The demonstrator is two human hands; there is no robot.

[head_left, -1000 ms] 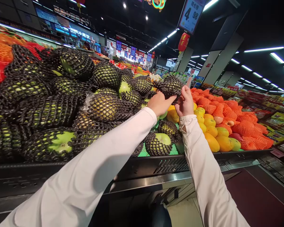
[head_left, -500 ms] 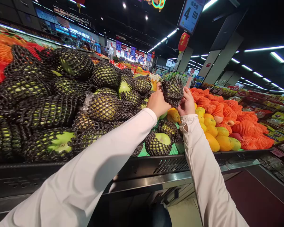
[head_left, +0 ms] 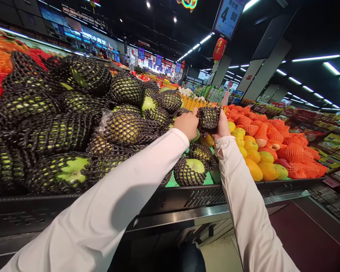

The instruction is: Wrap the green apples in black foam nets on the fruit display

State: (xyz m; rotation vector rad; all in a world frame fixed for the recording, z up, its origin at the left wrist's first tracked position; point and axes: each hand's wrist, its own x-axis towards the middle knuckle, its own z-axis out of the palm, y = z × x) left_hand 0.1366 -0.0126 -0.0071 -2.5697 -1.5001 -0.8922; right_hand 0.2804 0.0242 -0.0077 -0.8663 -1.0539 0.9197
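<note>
Between my two hands is a fruit in black foam netting (head_left: 209, 118), raised above the fruit display. My left hand (head_left: 187, 124) is closed at its left edge, fingers curled against the netting. My right hand (head_left: 222, 126) grips it from the right, with most of its fingers hidden behind the fruit. Just below lie a green fruit partly out of its black net (head_left: 195, 166) and another netted one (head_left: 201, 152) on a green mat (head_left: 172, 181). To the left, more netted green fruits (head_left: 127, 128) are heaped high.
Yellow mangoes (head_left: 253, 156) and fruits in orange foam nets (head_left: 294, 153) lie to the right. A black tray edge (head_left: 170, 200) and a metal rail (head_left: 187, 216) run along the front. A price sign (head_left: 229, 17) and a red lantern (head_left: 220, 49) hang overhead.
The held fruit has come down slightly and been turned, so a flatter, boxier side of the netting faces me. Both hands have lowered a little with it.
</note>
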